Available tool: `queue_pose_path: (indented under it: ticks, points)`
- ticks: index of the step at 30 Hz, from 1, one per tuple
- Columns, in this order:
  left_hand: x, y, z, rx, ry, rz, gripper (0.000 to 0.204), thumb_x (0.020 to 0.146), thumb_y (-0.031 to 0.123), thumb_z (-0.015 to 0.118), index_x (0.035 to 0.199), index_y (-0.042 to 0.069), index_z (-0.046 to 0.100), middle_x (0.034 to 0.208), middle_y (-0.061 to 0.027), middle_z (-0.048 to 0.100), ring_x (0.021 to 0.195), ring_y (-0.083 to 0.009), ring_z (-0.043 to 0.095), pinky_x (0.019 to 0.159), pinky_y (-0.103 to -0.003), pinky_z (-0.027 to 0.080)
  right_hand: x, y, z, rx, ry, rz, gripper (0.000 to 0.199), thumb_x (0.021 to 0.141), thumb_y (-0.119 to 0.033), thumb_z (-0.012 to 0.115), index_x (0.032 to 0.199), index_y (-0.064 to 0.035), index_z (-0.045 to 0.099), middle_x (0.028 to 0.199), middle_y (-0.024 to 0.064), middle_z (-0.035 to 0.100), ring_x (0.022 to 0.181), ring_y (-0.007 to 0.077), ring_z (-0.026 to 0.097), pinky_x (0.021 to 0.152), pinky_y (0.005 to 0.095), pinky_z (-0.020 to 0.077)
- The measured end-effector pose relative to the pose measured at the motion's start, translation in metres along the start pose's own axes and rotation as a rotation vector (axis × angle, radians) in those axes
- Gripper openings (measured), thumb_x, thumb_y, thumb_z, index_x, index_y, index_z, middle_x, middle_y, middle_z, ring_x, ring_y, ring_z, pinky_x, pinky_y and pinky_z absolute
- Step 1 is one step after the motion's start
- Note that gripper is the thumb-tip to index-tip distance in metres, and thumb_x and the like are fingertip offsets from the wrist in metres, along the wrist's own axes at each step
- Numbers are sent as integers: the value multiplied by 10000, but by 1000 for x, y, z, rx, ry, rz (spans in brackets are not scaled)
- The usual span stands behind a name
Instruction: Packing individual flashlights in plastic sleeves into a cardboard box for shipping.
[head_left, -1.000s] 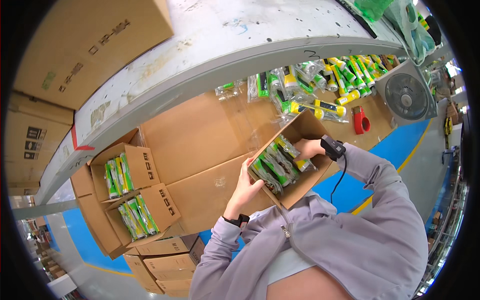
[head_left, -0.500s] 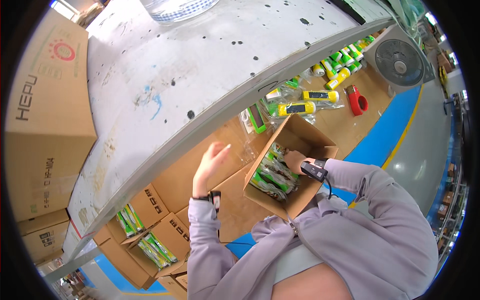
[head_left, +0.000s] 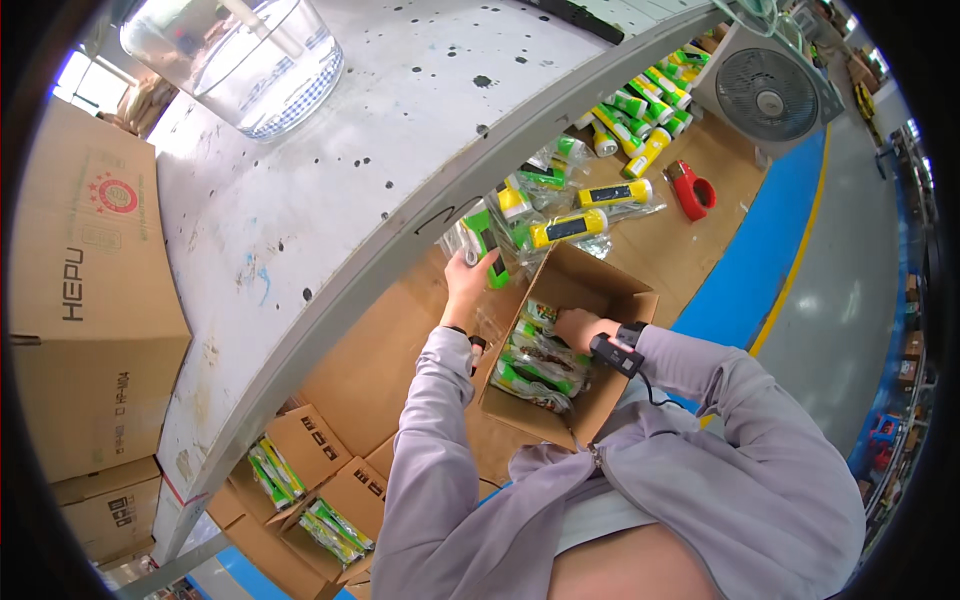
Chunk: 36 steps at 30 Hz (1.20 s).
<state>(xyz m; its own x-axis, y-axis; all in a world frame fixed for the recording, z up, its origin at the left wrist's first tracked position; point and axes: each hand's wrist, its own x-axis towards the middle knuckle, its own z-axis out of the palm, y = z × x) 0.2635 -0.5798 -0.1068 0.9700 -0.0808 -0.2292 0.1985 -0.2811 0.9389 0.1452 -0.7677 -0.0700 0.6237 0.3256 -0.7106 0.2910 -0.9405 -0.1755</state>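
"What dominates the scene?"

"A long white shelf [head_left: 390,130], flecked with dark spots, runs diagonally above a brown cardboard-covered work surface [head_left: 640,250]. Tall brown cardboard boxes [head_left: 120,250] stand toward its left end."

"And the worker?"

"A person in a pale lavender zip-front jacket [head_left: 720,480] works over an open brown cardboard carton [head_left: 600,275], close to the jacket's front. Two more open brown cartons [head_left: 312,440], filled with slim green-and-yellow packets [head_left: 335,530], sit at the lower left."

"What else is on the surface?"

"A boxy grey fan [head_left: 768,95] at the far right, near a heap of green-and-yellow cylinders [head_left: 650,100]. A red ring-shaped tool [head_left: 690,190] lies by itself, to the right of two yellow cylinders with dark panels [head_left: 568,230] in clear plastic."

"Where are the hands?"

"The right hand [head_left: 576,328] reaches inside the near carton, beside a row of green plastic-wrapped packets [head_left: 540,360]; its fingertips are hidden, so its grip cannot be told. The left hand [head_left: 468,280], thumb and fingers apart, touches a clear-bagged green item with a dark panel [head_left: 490,245] near the shelf edge; whether it pinches the bag cannot be told."
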Motion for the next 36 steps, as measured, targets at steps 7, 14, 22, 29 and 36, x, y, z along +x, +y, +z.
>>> queue_pose_path:
  ticks: [7,14,22,29,36]
  points:
    - [-68,88,-65,-77,201,340,373,718,80,746,1039,-18,583,965,-63,649,846,-128,608,767,-265,478,-66,9,-64,720,416,-290,375,755,-253,666,998,27,606,893,195,644,775,296,636,725,380,518]
    - [-183,169,-73,192,216,505,433,654,115,791,997,16,546,904,-41,614,856,-117,582,753,-290,477,-145,-62,-143,1348,1122,-783,664,652,-174,803,1221,-54,484,1034,83,586,920,143,581,798,249,463]
    - [-236,201,-30,-352,-46,331,554,673,110,767,1107,7,439,1018,-71,534,932,-149,550,788,-293,457,-158,-77,-153,1074,707,-1004,166,830,-179,597,897,-27,604,927,-9,526,851,87,536,782,228,420]
    - [-241,180,-5,-383,-135,-8,273,761,85,710,986,-18,594,853,-44,642,774,-98,609,673,-248,491,-140,-70,-126,1812,229,-500,280,939,-259,471,777,-55,575,758,-16,570,690,46,554,607,200,437]
    - [-254,143,26,-245,46,3,267,737,125,747,919,-28,626,765,-7,633,651,-39,556,593,-201,458,-126,-57,-80,1976,187,-265,317,923,-313,503,749,-61,583,653,-30,560,572,44,523,523,194,405]
